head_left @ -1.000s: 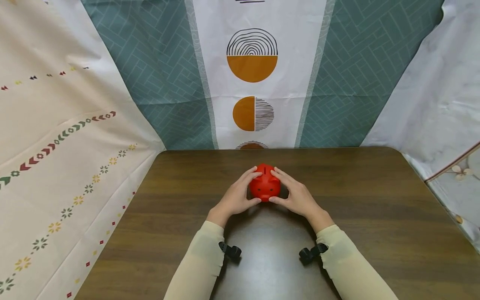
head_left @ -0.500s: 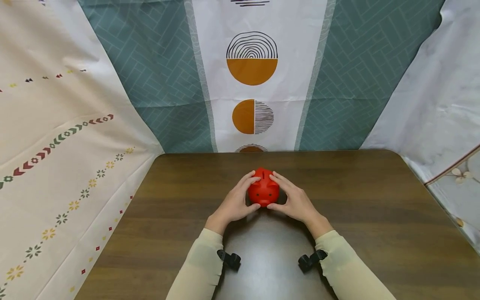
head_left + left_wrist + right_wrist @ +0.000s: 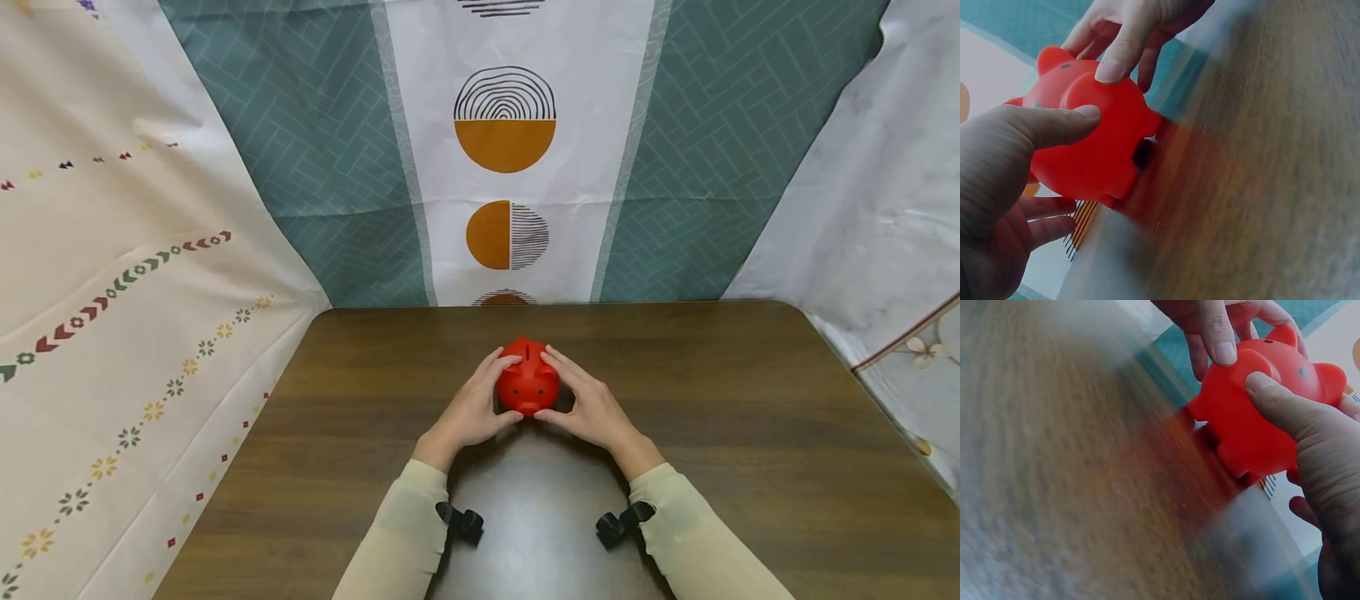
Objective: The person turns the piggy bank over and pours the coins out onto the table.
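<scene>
Pig [image 3: 528, 382] still gripped, upright on the bench [image 3: 375, 375]

Over the last second almost nothing has changed but my view: the far edge and the cloth [image 3: 345, 167] behind have slid down a little, the pig with them, so I put that down to my head tilting. The hold looks the same. My left hand [image 3: 468, 408] and right hand [image 3: 596, 412] curve round the pig from either side, thumbs at its snout [image 3: 1085, 90], fingers along its sides toward the top. It faces me, slot [image 3: 527, 351] up, toward the bench's far edge. In both wrist views its feet meet a red reflection [image 3: 1179, 159], so I judge it rests there. To me this means a settled two-handed hold, with no clear shift along the bench.
</scene>
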Demonstrator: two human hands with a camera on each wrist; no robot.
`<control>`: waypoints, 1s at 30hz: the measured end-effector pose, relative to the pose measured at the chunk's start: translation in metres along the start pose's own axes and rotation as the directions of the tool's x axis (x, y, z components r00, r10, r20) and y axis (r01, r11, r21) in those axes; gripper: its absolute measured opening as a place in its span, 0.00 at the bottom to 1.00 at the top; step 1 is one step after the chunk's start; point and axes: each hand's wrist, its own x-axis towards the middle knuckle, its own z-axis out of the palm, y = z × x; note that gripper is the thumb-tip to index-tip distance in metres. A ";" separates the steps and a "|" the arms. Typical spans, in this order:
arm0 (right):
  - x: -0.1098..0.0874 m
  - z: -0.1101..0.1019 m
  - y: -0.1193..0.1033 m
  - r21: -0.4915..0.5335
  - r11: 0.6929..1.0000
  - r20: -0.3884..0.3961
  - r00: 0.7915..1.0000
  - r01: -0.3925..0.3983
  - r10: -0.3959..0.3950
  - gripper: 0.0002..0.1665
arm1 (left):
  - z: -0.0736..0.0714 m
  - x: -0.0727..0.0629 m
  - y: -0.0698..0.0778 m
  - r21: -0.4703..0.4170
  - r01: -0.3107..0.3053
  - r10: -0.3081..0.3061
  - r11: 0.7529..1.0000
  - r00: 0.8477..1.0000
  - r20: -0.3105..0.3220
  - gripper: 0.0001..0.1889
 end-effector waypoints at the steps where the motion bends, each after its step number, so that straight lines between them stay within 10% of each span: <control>1: 0.000 0.000 0.000 0.002 1.000 0.001 1.000 0.001 -0.001 0.55 | 0.000 0.000 0.000 -0.002 0.003 -0.003 1.000 1.000 -0.001 0.45; 30: 0.001 -0.007 -0.006 0.082 0.994 -0.082 0.993 -0.072 0.079 0.55 | -0.003 0.002 0.009 -0.047 -0.068 0.061 0.997 0.989 -0.131 0.46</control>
